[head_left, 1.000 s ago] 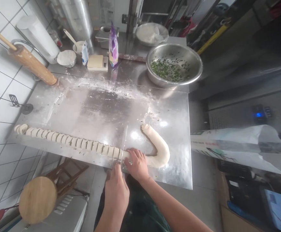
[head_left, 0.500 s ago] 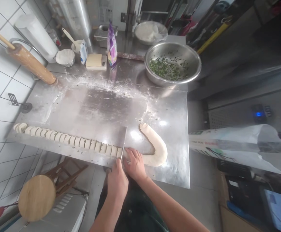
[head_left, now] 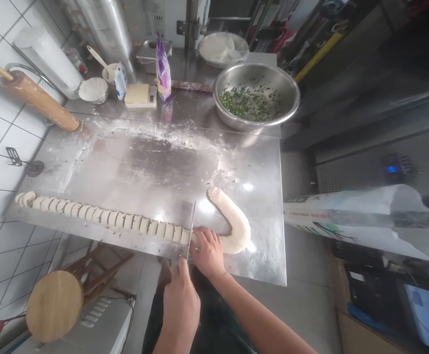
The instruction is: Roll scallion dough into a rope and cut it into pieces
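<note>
My left hand point(head_left: 181, 295) is closed round the handle of a knife point(head_left: 192, 223). Its blade stands on edge across the dough, between the cut pieces and the uncut part. Just right of the blade, my right hand point(head_left: 209, 253) grips the end of the dough roll point(head_left: 241, 226), its fingers curled over the top. The uncut roll bends round in a hook shape, its far end pointing back up the table. Leftward from the blade runs a long row of cut dough pieces point(head_left: 111, 218), set close together, with dark green bits between some of them.
The steel table point(head_left: 155, 167) carries scattered flour. At the back stand a steel bowl point(head_left: 256, 96) of chopped greens, a purple bag point(head_left: 163, 71), a scale point(head_left: 140, 97) and a flour bowl point(head_left: 93, 90). A rolling pin point(head_left: 44, 103) leans at left; a wooden stool point(head_left: 54, 306) stands below.
My left hand has drawn the knife back toward my body, and the blade is seen more edge-on. My right hand stays on the dough roll. The whole view has shifted slightly.
</note>
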{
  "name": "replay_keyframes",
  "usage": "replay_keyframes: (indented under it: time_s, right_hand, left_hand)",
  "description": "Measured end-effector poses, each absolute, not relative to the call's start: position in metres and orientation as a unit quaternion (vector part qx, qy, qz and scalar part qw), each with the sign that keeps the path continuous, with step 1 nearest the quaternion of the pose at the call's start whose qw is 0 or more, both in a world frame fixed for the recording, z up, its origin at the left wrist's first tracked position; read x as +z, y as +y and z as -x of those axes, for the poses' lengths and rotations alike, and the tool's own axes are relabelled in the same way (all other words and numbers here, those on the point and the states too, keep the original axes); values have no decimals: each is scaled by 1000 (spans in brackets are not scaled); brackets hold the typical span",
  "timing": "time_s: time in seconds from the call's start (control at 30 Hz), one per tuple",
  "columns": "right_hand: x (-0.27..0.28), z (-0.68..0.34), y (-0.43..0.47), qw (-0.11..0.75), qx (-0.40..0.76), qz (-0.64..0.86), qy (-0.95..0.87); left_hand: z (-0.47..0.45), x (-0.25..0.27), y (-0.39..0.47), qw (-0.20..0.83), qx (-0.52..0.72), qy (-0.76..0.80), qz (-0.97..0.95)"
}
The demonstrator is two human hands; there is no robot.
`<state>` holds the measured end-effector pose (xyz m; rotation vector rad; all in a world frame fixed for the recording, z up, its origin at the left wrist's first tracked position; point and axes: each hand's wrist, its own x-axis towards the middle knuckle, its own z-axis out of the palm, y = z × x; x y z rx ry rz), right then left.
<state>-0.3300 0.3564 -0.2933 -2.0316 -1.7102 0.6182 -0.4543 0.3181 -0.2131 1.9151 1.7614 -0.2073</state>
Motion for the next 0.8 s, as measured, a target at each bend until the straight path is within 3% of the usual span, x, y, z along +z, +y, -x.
replay_keyframes:
  time_s: [0.17, 0.53, 0.8]
  right_hand:
    - [-297, 323, 353, 212, 230, 712, -629]
    - [-288, 298, 344, 215, 220, 723, -619]
    - [-296, 299, 340, 222, 229, 710, -628]
  left_hand:
    - [443, -240, 331, 235, -42, 650, -722]
    - [434, -187, 323, 287, -68, 642, -707]
    - [425, -219, 300, 260, -60, 651, -711]
